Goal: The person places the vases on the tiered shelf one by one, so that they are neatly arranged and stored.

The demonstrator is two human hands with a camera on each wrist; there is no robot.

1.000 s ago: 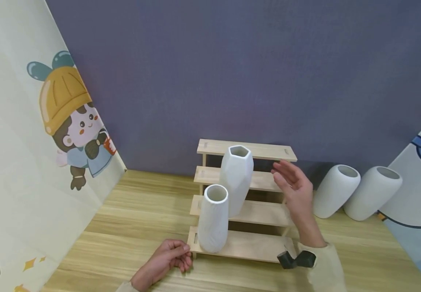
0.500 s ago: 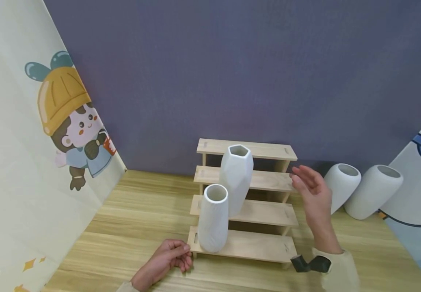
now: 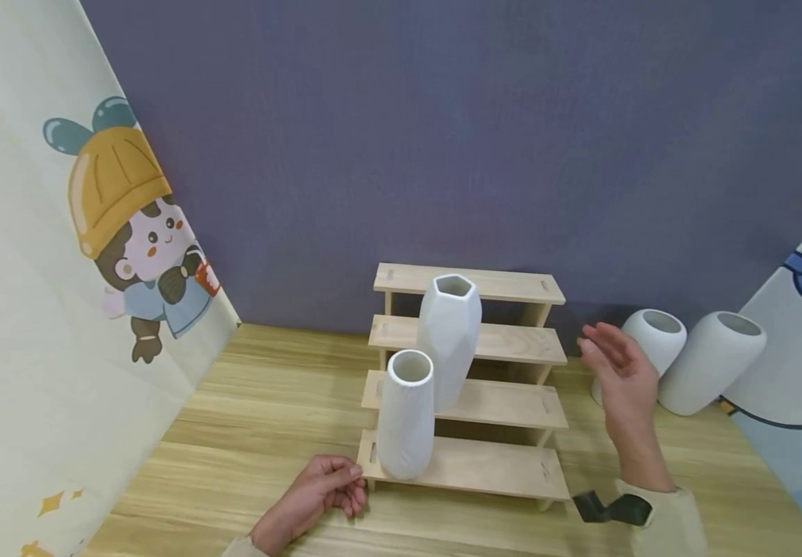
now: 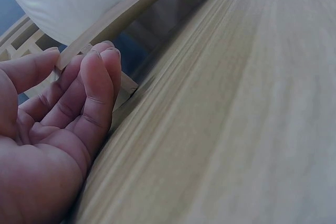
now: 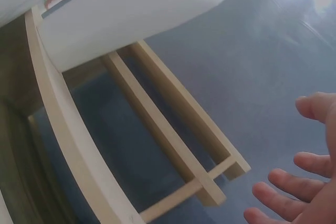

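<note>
In the head view a stepped wooden display stand [image 3: 491, 464] stands against the dark backdrop. A smooth-rimmed white vase [image 3: 406, 422] is upright near the left end of its lowest step. Behind it, one step higher, rises a taller faceted white vase [image 3: 451, 340] with a five-sided mouth. My left hand [image 3: 320, 491] pinches the front left corner of the lowest step, thumb above and curled fingers below, as the left wrist view shows. Holding nothing, my right hand [image 3: 623, 379] is raised with fingers extended, partly covering a rounded white vase [image 3: 661, 348] right of the stand.
A second rounded white vase [image 3: 710, 367] is beside the partly covered one, near the right wall. The stand and vases are on a wood-grain table [image 3: 254, 402]. A dark backdrop [image 3: 345, 155] closes off the rear, and a cartoon-printed panel [image 3: 18, 309] borders the left.
My right hand has moved right, away from the stand and toward the two rounded vases. The left hand keeps its place at the corner; the stand and vases stay put.
</note>
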